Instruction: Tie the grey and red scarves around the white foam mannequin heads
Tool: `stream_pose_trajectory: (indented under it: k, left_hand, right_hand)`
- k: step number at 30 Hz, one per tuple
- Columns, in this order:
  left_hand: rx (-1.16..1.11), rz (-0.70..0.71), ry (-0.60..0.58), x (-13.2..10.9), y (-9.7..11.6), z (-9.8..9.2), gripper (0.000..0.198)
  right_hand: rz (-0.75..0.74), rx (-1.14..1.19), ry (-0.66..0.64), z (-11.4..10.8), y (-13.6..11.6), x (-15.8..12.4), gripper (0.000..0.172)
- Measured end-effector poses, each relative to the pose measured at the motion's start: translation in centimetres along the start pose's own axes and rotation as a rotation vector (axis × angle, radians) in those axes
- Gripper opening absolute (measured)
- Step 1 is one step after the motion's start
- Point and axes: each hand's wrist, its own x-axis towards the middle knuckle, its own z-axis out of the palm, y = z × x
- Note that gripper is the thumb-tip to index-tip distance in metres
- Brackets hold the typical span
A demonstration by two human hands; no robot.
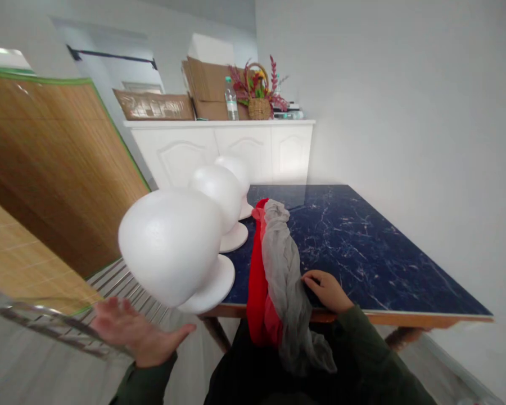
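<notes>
Three white foam heads on round bases stand in a row at the table's left side: the nearest foam head [172, 242], a middle one [219, 194] and a far one [235, 169]. My left hand [139, 332] is raised below the nearest head, fingers spread, holding nothing. A grey scarf [284, 270] lies beside a red scarf [257, 281], both hanging over the table's front edge. My right hand [326, 288] rests at the grey scarf's right edge, fingers curled; whether it pinches the cloth is too small to tell.
The table [362, 253] has a dark blue marbled top. Behind it, a white cabinet [244, 143] bears cardboard boxes [213, 84], a bottle [231, 101] and a flower basket [259, 108]. A metal rack [50, 323] and wooden panel [54, 169] are at left.
</notes>
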Motion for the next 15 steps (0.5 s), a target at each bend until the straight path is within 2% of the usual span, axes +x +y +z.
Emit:
stream_pose_trajectory:
  k: [3, 7, 11, 15]
  left_hand:
    - [-0.076, -0.004, 0.009, 0.2, -1.4, 0.0, 0.121]
    - [0.017, -0.292, -0.060, 0.4, -2.6, 1.6, 0.093]
    - [0.055, -0.392, -0.100, 1.1, -1.1, 3.3, 0.070]
    - [0.084, -0.392, -0.035, 1.5, 0.5, 3.4, 0.069]
  right_hand:
    - [-0.004, -0.012, 0.000, 0.0, 0.0, 0.0, 0.023]
    - [0.008, -0.016, 0.008, 0.0, 0.1, -0.1, 0.022]
    - [0.000, -0.016, 0.015, 0.1, 0.1, 0.0, 0.021]
    - [-0.003, -0.006, 0.013, 0.1, 0.3, 0.1, 0.021]
